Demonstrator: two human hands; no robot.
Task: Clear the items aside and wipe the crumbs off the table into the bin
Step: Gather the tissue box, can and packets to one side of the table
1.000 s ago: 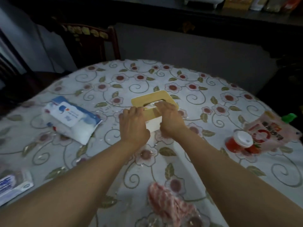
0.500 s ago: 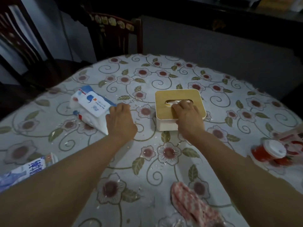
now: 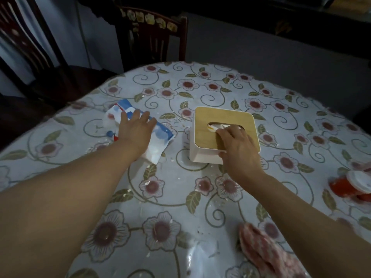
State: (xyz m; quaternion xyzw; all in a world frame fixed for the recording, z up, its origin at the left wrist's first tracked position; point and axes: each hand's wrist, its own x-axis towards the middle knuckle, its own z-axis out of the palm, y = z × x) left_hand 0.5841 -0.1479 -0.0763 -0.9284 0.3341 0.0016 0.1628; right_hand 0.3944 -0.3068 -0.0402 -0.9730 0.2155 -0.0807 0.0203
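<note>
The round table with a glossy flower-patterned cover (image 3: pixel 200 81) fills the frame; its far edge curves across the upper middle, with bare cover between that edge and the things at centre, and a broad open stretch in the lower middle between the two forearms. One dark wooden chair (image 3: pixel 152 31) stands past the edge at upper centre.

One white tissue box with a pale wooden lid (image 3: pixel 212 125) sits at centre right; white tissue shows in the lid's slot. The right hand (image 3: pixel 236 147) grips its near corner, fingers over the lid at the slot, thumb on the white side.

One soft blue-and-white wipes packet (image 3: pixel 160 141) lies left of centre. The left hand (image 3: pixel 136 131) lies flat on it, fingers spread, not closed around it.

One red-and-white checked cloth (image 3: pixel 267 251) lies at lower right. One red cup with a white lid (image 3: pixel 353 185) lies at the right edge. Small white crumbs (image 3: pixel 174 117) lie scattered between packet and box and toward the bottom.
</note>
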